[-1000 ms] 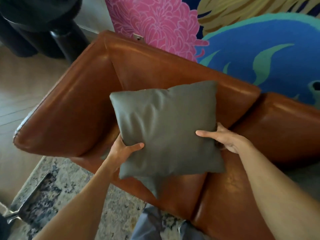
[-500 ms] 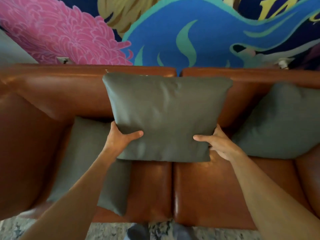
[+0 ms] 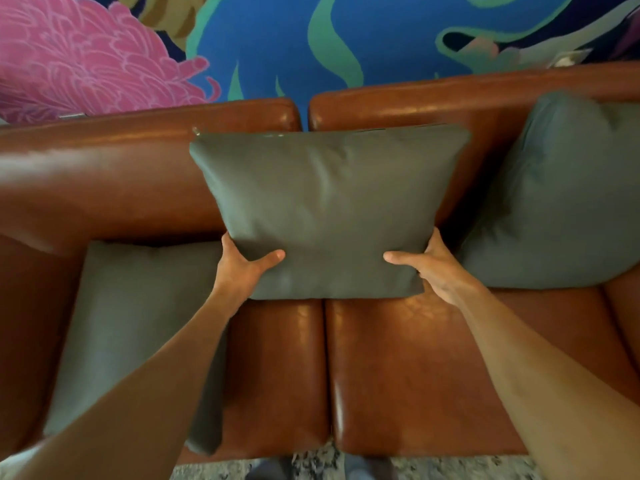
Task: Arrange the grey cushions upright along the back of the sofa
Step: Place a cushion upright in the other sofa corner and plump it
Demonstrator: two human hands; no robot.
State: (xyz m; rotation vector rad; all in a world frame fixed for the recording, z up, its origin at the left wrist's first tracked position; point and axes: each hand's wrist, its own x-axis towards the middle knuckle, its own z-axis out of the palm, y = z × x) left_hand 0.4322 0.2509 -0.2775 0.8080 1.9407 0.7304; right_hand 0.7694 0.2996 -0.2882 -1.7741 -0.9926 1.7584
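Observation:
I hold a square grey cushion (image 3: pixel 329 209) upright against the back of the brown leather sofa (image 3: pixel 145 174), over the gap between its two back sections. My left hand (image 3: pixel 242 268) grips its lower left corner and my right hand (image 3: pixel 433 268) grips its lower right corner, thumbs on the front face. A second grey cushion (image 3: pixel 138 327) lies flat on the left seat, partly under my left forearm. A third grey cushion (image 3: pixel 561 202) leans against the sofa back at the right.
A bright mural wall (image 3: pixel 311 46) with a pink flower and blue shapes rises behind the sofa. A patterned rug (image 3: pixel 311 465) shows below the sofa's front edge. The right seat pad (image 3: pixel 415 368) is bare leather.
The view swung from the sofa's left arm to face its back. The held cushion has gone from mid-air over the seat to upright against the sofa back.

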